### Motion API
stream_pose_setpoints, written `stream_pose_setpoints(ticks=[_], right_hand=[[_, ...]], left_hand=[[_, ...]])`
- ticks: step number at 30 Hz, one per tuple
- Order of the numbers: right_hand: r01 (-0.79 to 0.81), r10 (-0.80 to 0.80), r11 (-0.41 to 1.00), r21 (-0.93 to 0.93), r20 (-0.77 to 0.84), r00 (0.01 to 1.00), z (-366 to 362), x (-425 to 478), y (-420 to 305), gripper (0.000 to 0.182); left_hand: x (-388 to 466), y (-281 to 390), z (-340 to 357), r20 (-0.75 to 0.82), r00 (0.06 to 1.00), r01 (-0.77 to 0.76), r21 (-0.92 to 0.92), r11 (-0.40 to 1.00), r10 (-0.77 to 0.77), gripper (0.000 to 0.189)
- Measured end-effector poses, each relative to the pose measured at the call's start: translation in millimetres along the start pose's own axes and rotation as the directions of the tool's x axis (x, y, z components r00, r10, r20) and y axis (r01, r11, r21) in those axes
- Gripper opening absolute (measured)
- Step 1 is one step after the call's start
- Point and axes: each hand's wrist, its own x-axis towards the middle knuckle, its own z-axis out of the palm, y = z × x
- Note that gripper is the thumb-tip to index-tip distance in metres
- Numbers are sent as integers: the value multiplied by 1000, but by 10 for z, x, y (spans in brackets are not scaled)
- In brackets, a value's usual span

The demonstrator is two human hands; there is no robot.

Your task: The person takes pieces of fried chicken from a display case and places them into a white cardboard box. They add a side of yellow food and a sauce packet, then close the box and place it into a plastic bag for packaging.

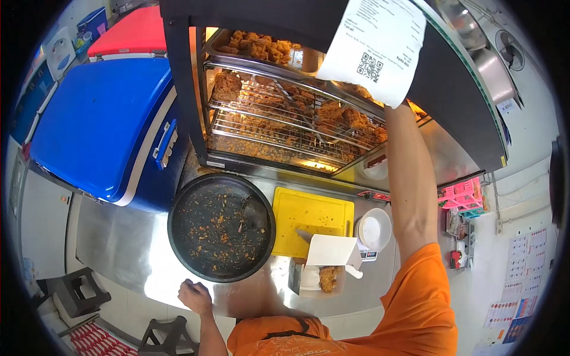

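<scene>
My left hand [195,296] is closed into a loose fist near the front edge of the steel counter, just below a round black pan [218,231] strewn with crumbs. My right forearm [412,178] reaches up to the food warmer; a printed paper receipt [378,53] covers the hand, so its grip is hidden. Fried chicken pieces [347,113] lie on wire racks inside the lit warmer. An open paper box [331,250] holds a piece of fried chicken [329,278]. Behind it, a knife [304,234] lies on a yellow cutting board [311,204].
A white bowl [374,229] rests on a small scale [368,255] to the right. At left, a blue cooler box [102,124] stands against the warmer, with a red-lidded cooler [131,33] behind. Dark plastic stools [167,336] are below the counter [120,253].
</scene>
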Motion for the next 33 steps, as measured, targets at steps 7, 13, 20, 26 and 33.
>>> stream_pose_setpoints(ticks=[7, 13, 20, 26, 33], right_hand=[[-30, 133, 150, 988, 10, 991, -110, -279, -113, 18], [-153, 233, -159, 975, 187, 954, -204, -741, -143, 16], [-49, 245, -371, 928, 148, 958, 152, -1212, -50, 17], [32, 179, -524, 851, 74, 981, -154, -2209, 622, 30], [-436, 764, 457, 776, -90, 639, -178, -3182, 3793, 22]], left_hand=[[-15, 45, -18, -33, 999, 8, 0, 1000, -8, 12], [-15, -32, 2, -28, 999, -26, 21, 999, 26, 15], [-71, 47, 21, 1, 997, -75, 60, 995, 75, 22], [-136, -76, 55, -26, 994, -102, 57, 993, 103, 28], [-96, -51, 52, -6, 996, -84, 59, 995, 84, 29]])
